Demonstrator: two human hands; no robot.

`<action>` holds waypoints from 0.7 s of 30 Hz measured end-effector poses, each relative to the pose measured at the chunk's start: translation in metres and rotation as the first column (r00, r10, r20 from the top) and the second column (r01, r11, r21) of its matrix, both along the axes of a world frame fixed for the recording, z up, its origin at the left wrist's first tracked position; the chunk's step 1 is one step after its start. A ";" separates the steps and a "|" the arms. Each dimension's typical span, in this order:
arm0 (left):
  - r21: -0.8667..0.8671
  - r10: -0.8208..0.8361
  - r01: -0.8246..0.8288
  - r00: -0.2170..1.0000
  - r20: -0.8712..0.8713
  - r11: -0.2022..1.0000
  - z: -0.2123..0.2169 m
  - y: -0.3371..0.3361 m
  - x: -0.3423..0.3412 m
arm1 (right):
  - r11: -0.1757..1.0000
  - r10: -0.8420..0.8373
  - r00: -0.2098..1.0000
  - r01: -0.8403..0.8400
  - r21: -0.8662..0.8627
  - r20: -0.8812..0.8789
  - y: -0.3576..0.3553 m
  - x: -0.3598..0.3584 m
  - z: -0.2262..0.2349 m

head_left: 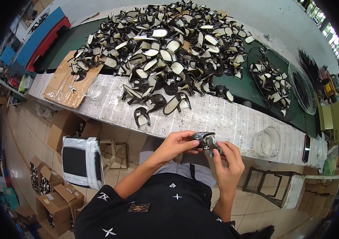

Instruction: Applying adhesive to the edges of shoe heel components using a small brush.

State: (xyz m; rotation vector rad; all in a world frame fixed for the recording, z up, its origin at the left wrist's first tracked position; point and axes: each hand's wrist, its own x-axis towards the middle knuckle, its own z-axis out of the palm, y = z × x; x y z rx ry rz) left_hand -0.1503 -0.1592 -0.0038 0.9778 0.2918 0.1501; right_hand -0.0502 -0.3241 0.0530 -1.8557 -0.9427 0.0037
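Note:
Above my lap, at the table's near edge, I hold a glossy black moulded plastic part (201, 137) with a curved shell. My left hand (179, 144) is closed round its left side, thumb in front. My right hand (229, 159) pinches a small dark grey piece (212, 146) at the part's right side; whether this is joined to it or a separate piece, I cannot tell. Beyond my hands, a few loose black parts with cream oval pads (142, 117) lie on the table. Behind them rises a large heap of similar parts (165, 55).
The long table (217, 115) has a printed wrapping along its near side. Cardboard (63, 85) and a clear round container (93, 88) are at left. At right are a tape roll (267, 142), a basket of parts (271, 85) and a phone (306, 148). Below stand a padded stool (82, 161) and cartons (57, 207).

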 end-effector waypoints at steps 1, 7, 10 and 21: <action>0.000 0.001 -0.001 1.000 0.001 1.000 0.000 0.000 0.000 | 1.000 0.019 1.000 -0.019 -0.006 0.009 0.000 0.000 0.000; 0.013 0.000 0.000 1.000 -0.006 1.000 -0.002 -0.001 0.000 | 0.998 0.040 0.997 -0.037 -0.044 0.070 0.001 0.003 -0.006; 0.010 -0.014 0.014 1.000 -0.015 1.000 -0.003 -0.003 0.001 | 1.000 -0.006 0.992 0.009 -0.028 0.124 0.001 0.004 -0.011; -0.006 -0.023 0.023 0.999 -0.036 1.000 -0.010 -0.002 0.003 | 0.992 -0.118 0.991 0.120 -0.037 0.059 -0.004 0.005 -0.005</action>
